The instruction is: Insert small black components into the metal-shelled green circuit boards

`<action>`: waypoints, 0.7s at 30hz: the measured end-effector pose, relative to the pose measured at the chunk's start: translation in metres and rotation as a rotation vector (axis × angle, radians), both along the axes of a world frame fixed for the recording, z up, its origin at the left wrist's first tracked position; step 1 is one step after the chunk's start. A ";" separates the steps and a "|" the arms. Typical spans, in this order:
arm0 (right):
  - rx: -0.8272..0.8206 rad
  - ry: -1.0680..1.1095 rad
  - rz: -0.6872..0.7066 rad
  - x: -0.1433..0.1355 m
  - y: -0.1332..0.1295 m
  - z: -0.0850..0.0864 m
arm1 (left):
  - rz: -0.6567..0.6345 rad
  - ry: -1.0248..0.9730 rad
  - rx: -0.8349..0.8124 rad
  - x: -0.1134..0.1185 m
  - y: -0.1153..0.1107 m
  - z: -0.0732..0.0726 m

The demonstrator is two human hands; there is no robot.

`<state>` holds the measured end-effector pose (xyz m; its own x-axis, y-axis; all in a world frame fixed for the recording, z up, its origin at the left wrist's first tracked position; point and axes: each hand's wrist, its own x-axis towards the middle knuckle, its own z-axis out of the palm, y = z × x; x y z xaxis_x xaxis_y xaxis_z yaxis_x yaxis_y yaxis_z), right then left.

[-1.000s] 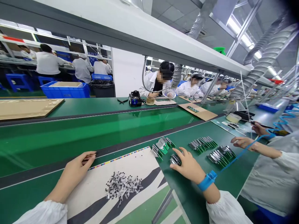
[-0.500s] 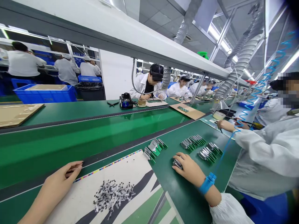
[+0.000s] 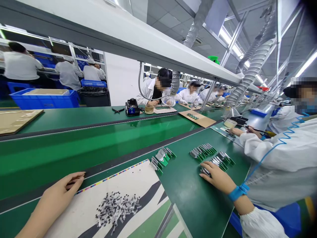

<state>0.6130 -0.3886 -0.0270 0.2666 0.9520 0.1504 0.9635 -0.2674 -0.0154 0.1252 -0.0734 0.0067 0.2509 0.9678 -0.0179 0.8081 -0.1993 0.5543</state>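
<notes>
Circuit boards (image 3: 203,151) shiny metal-faced; belt (image 3: 104,150) glossy; cardboard (image 3: 205,122) matt.

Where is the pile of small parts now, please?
The pile lies on the patterned sheet, lower left in the head view, right of the left hand.

An electronics assembly workshop, seemingly on a factory floor. Workers in white smocks (image 3: 68,74) are bending over long benches at ten, twelve and three o'clock. A glossy green conveyor belt (image 3: 104,145) is stretching from nine o'clock to three, between green worktops (image 3: 178,188). Rows of circuit boards (image 3: 218,162) are standing at four o'clock, near a blue wrist strap (image 3: 239,192). Flexible silver ducts (image 3: 254,62) are hanging at two o'clock; a blue plastic crate (image 3: 44,101) is sitting at nine.
</notes>
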 end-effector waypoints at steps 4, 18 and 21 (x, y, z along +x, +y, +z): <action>-0.005 0.009 -0.007 0.006 0.001 -0.002 | -0.011 -0.033 0.047 0.000 -0.001 0.000; -0.077 -0.077 -0.086 0.001 0.008 0.006 | -0.025 -0.100 0.096 0.003 -0.007 0.002; -0.098 -0.129 -0.131 -0.004 0.012 0.014 | -0.029 -0.086 0.098 0.002 -0.006 0.000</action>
<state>0.6090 -0.3762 -0.0133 0.3741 0.9221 0.0993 0.9125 -0.3851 0.1383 0.1270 -0.0792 0.0062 0.2751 0.9563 0.0994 0.7517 -0.2783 0.5979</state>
